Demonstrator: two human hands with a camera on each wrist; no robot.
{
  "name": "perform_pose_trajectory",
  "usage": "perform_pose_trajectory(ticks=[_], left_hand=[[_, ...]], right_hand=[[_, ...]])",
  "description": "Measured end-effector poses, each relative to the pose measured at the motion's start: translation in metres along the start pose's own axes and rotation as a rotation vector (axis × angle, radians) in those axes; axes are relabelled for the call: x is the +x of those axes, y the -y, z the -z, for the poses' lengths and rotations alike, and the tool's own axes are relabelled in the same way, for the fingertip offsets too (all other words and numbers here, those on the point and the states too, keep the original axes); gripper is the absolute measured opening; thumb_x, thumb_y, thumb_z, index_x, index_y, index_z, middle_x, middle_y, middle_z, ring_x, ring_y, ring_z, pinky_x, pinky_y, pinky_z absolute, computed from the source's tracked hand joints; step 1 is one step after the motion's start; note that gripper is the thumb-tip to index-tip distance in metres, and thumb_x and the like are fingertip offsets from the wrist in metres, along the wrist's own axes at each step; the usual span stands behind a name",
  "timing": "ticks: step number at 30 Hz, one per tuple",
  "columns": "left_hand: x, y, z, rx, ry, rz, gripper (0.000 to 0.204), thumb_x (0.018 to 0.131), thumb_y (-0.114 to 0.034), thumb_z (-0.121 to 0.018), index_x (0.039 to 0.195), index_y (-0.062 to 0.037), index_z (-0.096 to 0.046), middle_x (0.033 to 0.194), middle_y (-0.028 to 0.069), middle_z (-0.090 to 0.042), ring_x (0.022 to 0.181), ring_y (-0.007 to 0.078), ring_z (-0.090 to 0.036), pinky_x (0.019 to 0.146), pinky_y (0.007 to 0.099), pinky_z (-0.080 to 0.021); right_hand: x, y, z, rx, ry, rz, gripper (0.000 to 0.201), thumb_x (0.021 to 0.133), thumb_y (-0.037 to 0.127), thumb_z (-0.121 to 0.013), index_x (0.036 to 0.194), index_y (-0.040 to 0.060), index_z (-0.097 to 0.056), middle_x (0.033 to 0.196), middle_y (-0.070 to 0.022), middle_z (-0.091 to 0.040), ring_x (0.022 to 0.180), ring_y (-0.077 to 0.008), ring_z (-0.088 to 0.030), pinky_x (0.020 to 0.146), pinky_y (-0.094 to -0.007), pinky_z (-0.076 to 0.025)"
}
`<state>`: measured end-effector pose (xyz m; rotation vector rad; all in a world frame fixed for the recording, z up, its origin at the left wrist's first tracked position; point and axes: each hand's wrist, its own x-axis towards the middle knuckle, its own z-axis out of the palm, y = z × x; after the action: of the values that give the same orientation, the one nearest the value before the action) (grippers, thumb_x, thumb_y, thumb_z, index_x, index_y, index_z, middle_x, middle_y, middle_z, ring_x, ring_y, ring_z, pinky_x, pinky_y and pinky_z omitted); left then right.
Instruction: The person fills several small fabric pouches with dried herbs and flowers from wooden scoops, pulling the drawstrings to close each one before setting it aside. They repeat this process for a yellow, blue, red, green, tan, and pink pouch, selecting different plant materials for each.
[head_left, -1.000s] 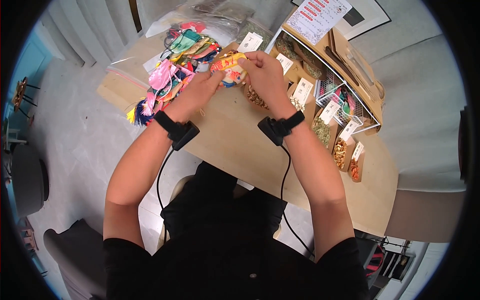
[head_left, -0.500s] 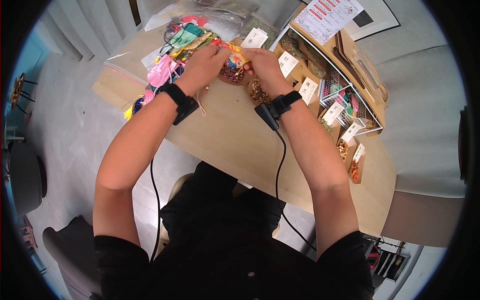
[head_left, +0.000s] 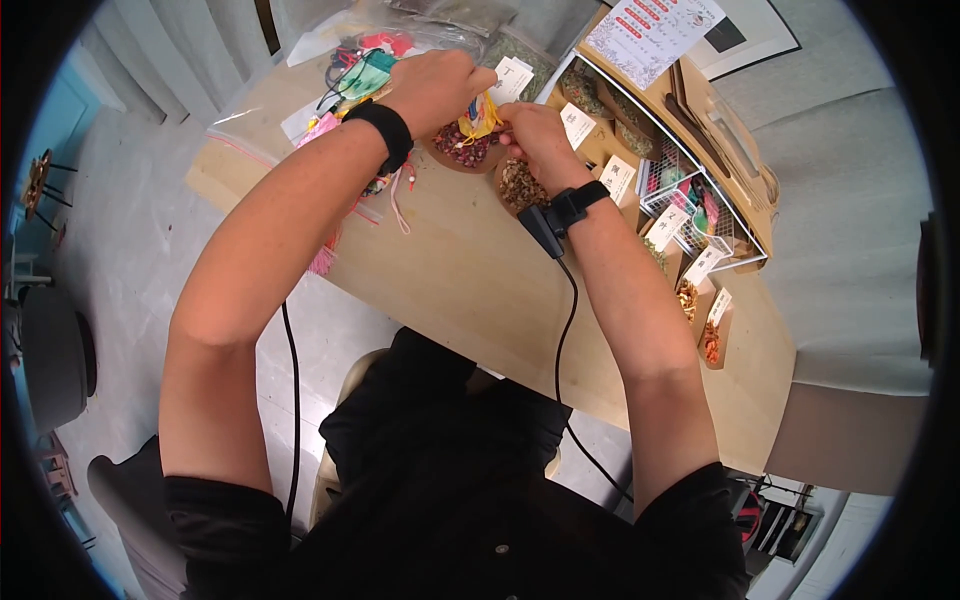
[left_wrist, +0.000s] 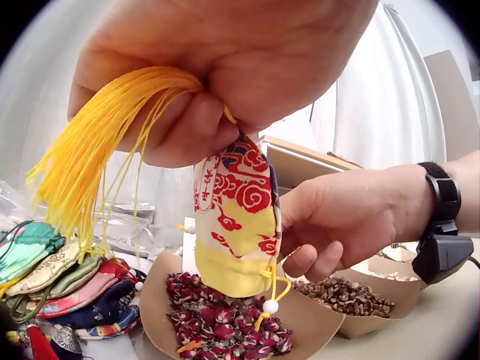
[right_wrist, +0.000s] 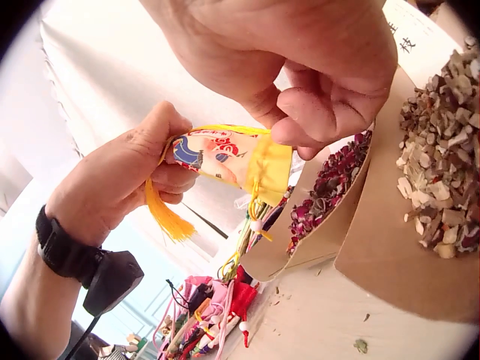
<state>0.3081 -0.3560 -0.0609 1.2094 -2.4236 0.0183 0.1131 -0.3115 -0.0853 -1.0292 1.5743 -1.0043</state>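
Note:
A yellow drawstring pouch (left_wrist: 234, 225) with red and blue patterns hangs upside down over a paper tray of dried rosebuds (left_wrist: 225, 322). My left hand (head_left: 435, 88) grips its tasselled bottom end at the top, and the yellow tassel (left_wrist: 112, 142) spills over the fingers. Lower down, my right hand (head_left: 540, 138) pinches the plain yellow mouth band between thumb and finger, as the right wrist view shows. A yellow cord with a white bead (left_wrist: 271, 306) dangles from the mouth. The pouch's inside is hidden.
Colourful pouches (left_wrist: 67, 285) lie piled at left. A tray of brown chopped herbs (head_left: 520, 185) stands beside the rosebuds, with more labelled trays rightward. A white wire rack (head_left: 690, 200) and a printed sheet (head_left: 650, 40) stand behind. Herb crumbs (right_wrist: 361, 346) dot the table.
My left hand has moved from beside the pouch up and over it, lifting the bottom end so the pouch now hangs mouth down. My right hand has shifted slightly rightward and stays at the pouch.

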Motion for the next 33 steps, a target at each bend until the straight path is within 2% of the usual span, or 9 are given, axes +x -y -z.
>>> perform_pose_trajectory(ticks=[7, 10, 13, 16, 19, 22, 28, 31, 33], left_hand=[[0.006, -0.017, 0.011, -0.097, -0.007, 0.153, 0.028, 0.099, -0.038, -0.054, 0.094, -0.0185, -0.073, 0.088, 0.0123, -0.071, 0.087, 0.0370, -0.070, 0.069, 0.0516, -0.052], [0.008, -0.018, 0.013, -0.104, -0.014, 0.082, 0.033, 0.099, -0.041, -0.053, 0.091, -0.0164, -0.074, 0.086, 0.0149, -0.072, 0.087, 0.0386, -0.070, 0.071, 0.0519, -0.052], [0.015, -0.013, 0.012, -0.119, -0.077, 0.019, 0.037, 0.097, -0.042, -0.055, 0.089, -0.0113, -0.074, 0.087, 0.0170, -0.073, 0.086, 0.0393, -0.071, 0.072, 0.0510, -0.053], [0.016, -0.020, 0.012, -0.088, 0.077, 0.128, 0.041, 0.095, -0.043, -0.057, 0.087, -0.0060, -0.074, 0.087, 0.0188, -0.074, 0.086, 0.0391, -0.072, 0.072, 0.0511, -0.053], [0.020, -0.021, 0.019, -0.160, -0.036, 0.106, 0.043, 0.093, -0.044, -0.060, 0.085, -0.0034, -0.073, 0.089, 0.0202, -0.074, 0.085, 0.0389, -0.072, 0.072, 0.0512, -0.054], [0.016, -0.015, 0.007, -0.141, 0.052, 0.142, 0.042, 0.094, -0.044, -0.059, 0.085, -0.0051, -0.073, 0.087, 0.0191, -0.074, 0.086, 0.0387, -0.072, 0.072, 0.0508, -0.054], [0.020, -0.007, 0.003, -0.156, -0.091, 0.067, 0.043, 0.096, -0.045, -0.058, 0.084, -0.0063, -0.072, 0.086, 0.0175, -0.072, 0.089, 0.0387, -0.072, 0.073, 0.0517, -0.054], [0.019, -0.006, -0.003, -0.147, 0.010, 0.115, 0.043, 0.096, -0.044, -0.057, 0.084, -0.0062, -0.072, 0.084, 0.0176, -0.072, 0.088, 0.0397, -0.071, 0.072, 0.0523, -0.054], [0.020, -0.010, 0.008, -0.146, -0.042, 0.119, 0.043, 0.095, -0.044, -0.057, 0.084, -0.0055, -0.073, 0.084, 0.0189, -0.072, 0.085, 0.0408, -0.071, 0.072, 0.0521, -0.054]], right_hand=[[-0.006, 0.010, -0.002, -0.079, -0.069, 0.006, 0.028, 0.094, 0.024, -0.065, 0.086, -0.0027, -0.070, 0.069, -0.0064, -0.066, 0.054, -0.0130, -0.058, 0.047, -0.0293, -0.044], [-0.016, 0.020, -0.002, -0.162, -0.047, -0.026, 0.024, 0.099, 0.024, -0.062, 0.090, 0.0025, -0.069, 0.074, -0.0012, -0.063, 0.057, -0.0090, -0.053, 0.049, -0.0252, -0.041], [-0.006, 0.011, -0.005, -0.075, -0.037, -0.006, 0.025, 0.099, 0.025, -0.063, 0.088, 0.0027, -0.068, 0.071, -0.0017, -0.061, 0.056, -0.0098, -0.051, 0.049, -0.0260, -0.040], [-0.008, 0.013, -0.004, -0.141, -0.017, -0.005, 0.026, 0.099, 0.026, -0.063, 0.088, 0.0028, -0.067, 0.069, -0.0025, -0.060, 0.056, -0.0107, -0.050, 0.049, -0.0267, -0.039], [-0.004, 0.011, -0.005, -0.078, -0.051, -0.016, 0.027, 0.099, 0.027, -0.064, 0.089, 0.0028, -0.067, 0.069, -0.0028, -0.060, 0.056, -0.0115, -0.050, 0.050, -0.0272, -0.039], [-0.005, 0.010, -0.005, -0.207, -0.052, 0.015, 0.027, 0.099, 0.027, -0.064, 0.089, 0.0029, -0.067, 0.069, -0.0027, -0.060, 0.056, -0.0119, -0.050, 0.050, -0.0272, -0.039], [0.001, 0.010, -0.004, -0.135, -0.096, -0.007, 0.026, 0.099, 0.027, -0.064, 0.088, 0.0035, -0.067, 0.069, -0.0026, -0.060, 0.056, -0.0119, -0.050, 0.050, -0.0272, -0.039], [0.001, 0.010, -0.003, -0.167, -0.078, -0.002, 0.025, 0.098, 0.026, -0.065, 0.087, 0.0036, -0.067, 0.069, -0.0024, -0.060, 0.056, -0.0119, -0.050, 0.051, -0.0276, -0.039], [0.002, 0.011, -0.005, -0.109, -0.050, -0.007, 0.025, 0.098, 0.026, -0.065, 0.087, 0.0036, -0.067, 0.070, -0.0024, -0.060, 0.056, -0.0117, -0.051, 0.051, -0.0279, -0.039]])
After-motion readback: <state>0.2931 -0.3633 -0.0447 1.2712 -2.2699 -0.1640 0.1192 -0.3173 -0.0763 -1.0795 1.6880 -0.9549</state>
